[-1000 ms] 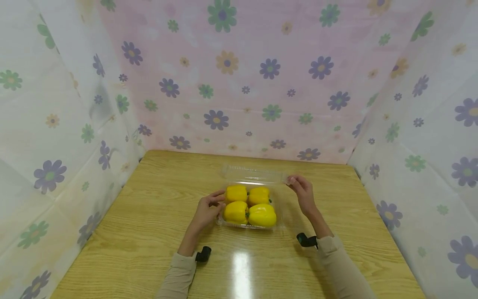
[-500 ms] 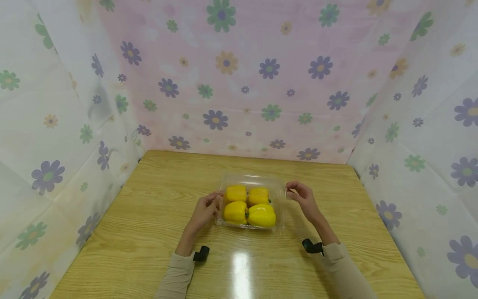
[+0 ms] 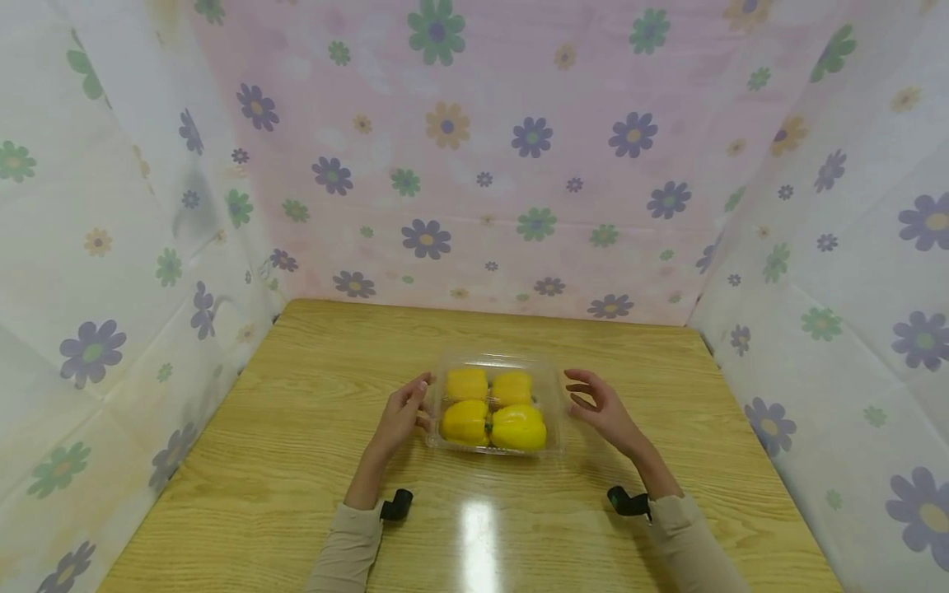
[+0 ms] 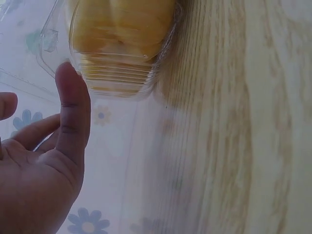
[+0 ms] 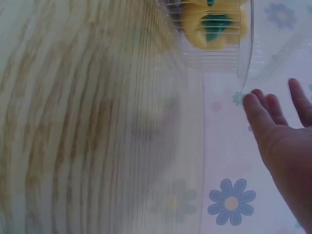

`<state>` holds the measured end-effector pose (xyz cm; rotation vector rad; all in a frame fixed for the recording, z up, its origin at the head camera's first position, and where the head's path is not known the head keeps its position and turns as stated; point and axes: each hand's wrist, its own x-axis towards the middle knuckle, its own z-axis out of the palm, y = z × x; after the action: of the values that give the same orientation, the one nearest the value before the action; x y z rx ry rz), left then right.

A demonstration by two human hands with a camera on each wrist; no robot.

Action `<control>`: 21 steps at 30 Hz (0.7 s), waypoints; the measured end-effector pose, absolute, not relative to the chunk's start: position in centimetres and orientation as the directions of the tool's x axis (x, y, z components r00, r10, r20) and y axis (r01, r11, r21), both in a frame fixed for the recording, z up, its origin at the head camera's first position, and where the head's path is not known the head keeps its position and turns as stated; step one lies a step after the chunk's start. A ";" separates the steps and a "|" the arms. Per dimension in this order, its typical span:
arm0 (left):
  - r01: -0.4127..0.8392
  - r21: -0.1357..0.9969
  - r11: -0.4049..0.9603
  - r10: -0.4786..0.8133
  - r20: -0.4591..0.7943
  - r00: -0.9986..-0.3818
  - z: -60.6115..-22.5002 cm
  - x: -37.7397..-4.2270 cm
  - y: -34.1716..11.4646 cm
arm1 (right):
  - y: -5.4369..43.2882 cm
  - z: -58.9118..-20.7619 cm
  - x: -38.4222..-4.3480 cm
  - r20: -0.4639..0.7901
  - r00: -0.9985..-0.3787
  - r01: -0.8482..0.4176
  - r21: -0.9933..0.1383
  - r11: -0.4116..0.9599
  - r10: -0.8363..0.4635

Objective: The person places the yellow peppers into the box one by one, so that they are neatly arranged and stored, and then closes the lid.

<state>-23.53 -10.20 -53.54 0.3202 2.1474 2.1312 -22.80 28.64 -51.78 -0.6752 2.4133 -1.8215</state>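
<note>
Several yellow bell peppers (image 3: 519, 427) lie in two rows inside a clear plastic clamshell box (image 3: 495, 451) on the table. Its clear lid (image 3: 504, 359) reaches forward over the peppers; in the left wrist view it stands tilted off the base. At the box's left side is my left hand (image 3: 398, 417), fingers loosely bent, its thumb tip at the plastic rim (image 4: 73, 39); touching or just apart, I cannot tell. My right hand (image 3: 604, 414) is beside the right side, fingers spread and bent, with nothing held. The right wrist view shows those fingertips (image 5: 251, 100) close below the lid's edge.
The wooden table (image 3: 319, 362) carries the box near its middle. Flower-printed cloth walls (image 3: 474, 198) rise behind it and on both sides. A black wrist camera (image 3: 398, 504) sits on the left wrist, another black camera (image 3: 628, 501) on the right.
The lid has swung from standing at the back forward and down over the peppers. My right hand has let go of its edge and come nearer; the left has drawn slightly leftward.
</note>
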 end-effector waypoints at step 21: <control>0.014 0.999 0.049 0.244 0.002 -0.970 -54.0 -23.5 -10.6 | 29.2 -52.4 -21.9 -0.106 -0.827 -0.151 -0.904 0.399 -0.552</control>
<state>-23.49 -10.60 -54.00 0.2682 2.1465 2.0395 -21.88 29.15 -52.40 -0.6046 2.2724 -1.4084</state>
